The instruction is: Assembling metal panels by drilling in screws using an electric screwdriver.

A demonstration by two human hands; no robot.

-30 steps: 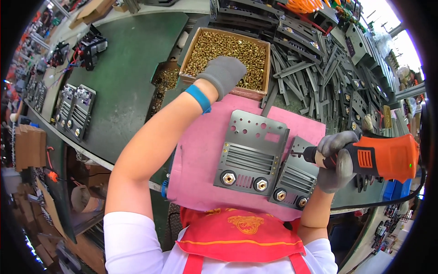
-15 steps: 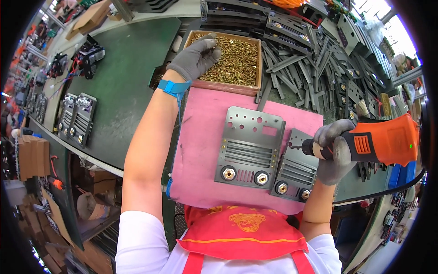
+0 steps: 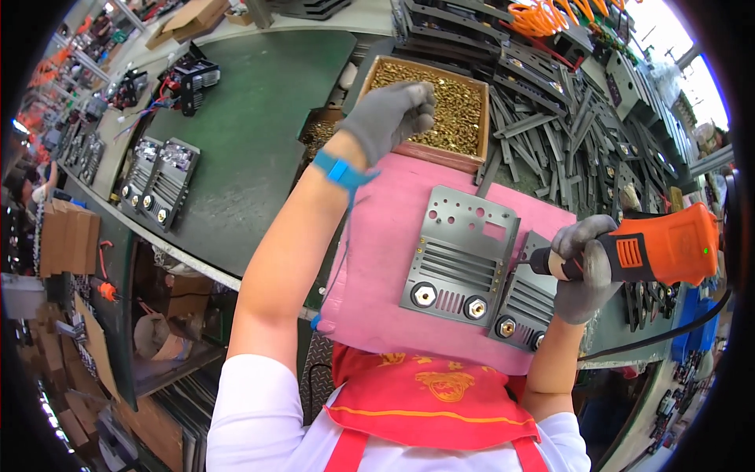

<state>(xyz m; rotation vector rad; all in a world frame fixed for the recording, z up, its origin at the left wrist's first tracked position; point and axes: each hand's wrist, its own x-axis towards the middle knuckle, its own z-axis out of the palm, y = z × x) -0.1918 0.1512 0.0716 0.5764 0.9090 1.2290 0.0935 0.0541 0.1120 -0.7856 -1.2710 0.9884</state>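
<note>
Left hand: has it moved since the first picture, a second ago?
Yes, the left hand has shifted leftward, judged against the box of small brass-coloured parts.

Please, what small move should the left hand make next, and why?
Perhaps carry the left hand toward the left panel on the pink mat: it hangs, curled, over the box of brass-coloured parts (whether it holds any is hidden), and the right hand holds the orange power driver.

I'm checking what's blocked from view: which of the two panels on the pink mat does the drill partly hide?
The right panel: the drill in the right hand overlaps its upper part; the left panel is uncovered.
</note>
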